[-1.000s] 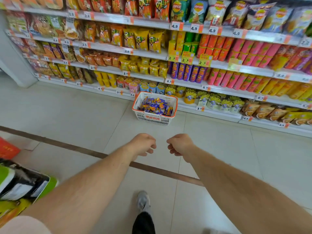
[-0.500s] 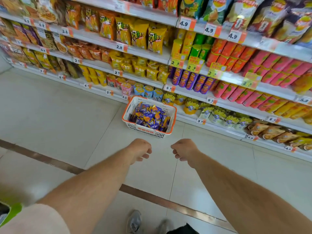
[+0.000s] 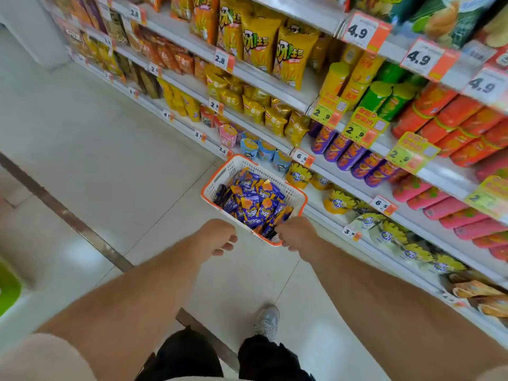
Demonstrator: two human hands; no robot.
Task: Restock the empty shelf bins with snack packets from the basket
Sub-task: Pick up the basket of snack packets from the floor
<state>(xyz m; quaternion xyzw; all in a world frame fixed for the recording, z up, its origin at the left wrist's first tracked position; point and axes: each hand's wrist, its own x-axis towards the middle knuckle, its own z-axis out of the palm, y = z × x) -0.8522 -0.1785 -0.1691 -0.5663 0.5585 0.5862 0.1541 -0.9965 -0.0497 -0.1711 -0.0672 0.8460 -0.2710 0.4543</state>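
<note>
A white basket with an orange rim [image 3: 217, 176] stands on the floor against the bottom shelf. It is full of purple and orange snack packets [image 3: 253, 200]. Both my arms stretch forward. My left hand [image 3: 217, 237] hovers with curled fingers just left of the basket's near corner and holds nothing. My right hand [image 3: 297, 233] is also curled, and in the view it overlaps the basket's near rim. I cannot tell whether it touches the rim. No packet is in either hand.
Shelves [image 3: 277, 88] packed with chip bags, tubes and cups run along the right, with price tags on their edges. Pale tiled floor [image 3: 115, 149] with a dark strip lies to the left. My shoe [image 3: 266, 321] is below the basket. A green object [image 3: 8, 287] sits at the left edge.
I have stepped closer to the shelves, so the basket looms larger. Both hands moved forward and now reach the basket's near edge, still curled.
</note>
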